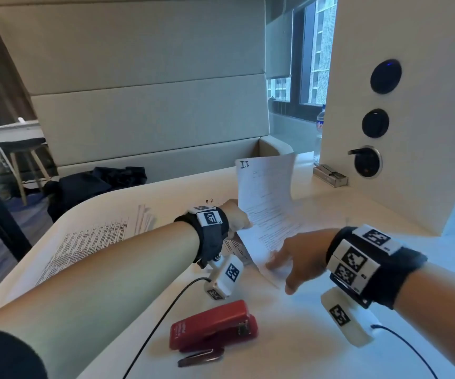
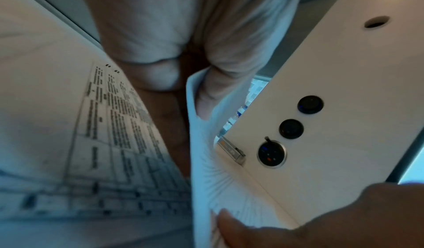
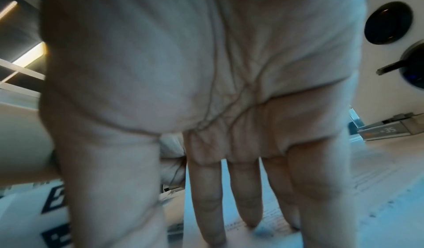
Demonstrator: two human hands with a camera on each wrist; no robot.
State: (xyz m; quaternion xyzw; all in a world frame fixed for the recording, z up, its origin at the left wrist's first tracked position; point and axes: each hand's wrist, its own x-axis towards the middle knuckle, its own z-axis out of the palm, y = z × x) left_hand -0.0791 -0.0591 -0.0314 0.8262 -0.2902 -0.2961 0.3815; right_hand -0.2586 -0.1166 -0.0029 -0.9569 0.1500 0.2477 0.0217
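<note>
- Head view: my left hand [image 1: 237, 217] pinches the left edge of the sheet [image 1: 267, 192], standing it up at the frame's centre so I can see the pages [image 1: 89, 242] spread at left
- My right hand [image 1: 297, 255], fingers flat, presses the sheet's lower part onto the desk [image 1: 330, 337] so it cannot slide; the stapler [image 1: 212, 326] lies at lower centre, within easy reach, I judge, for fastening
- Left wrist view: thumb and fingers of my left hand [image 2: 188, 34] nip the sheet [image 2: 201, 161], which curves down the middle
- Right wrist view: my right hand [image 3: 206, 88] is spread, grasping nothing, fingertips resting on the sheet [image 3: 367, 215] at the bottom
</note>
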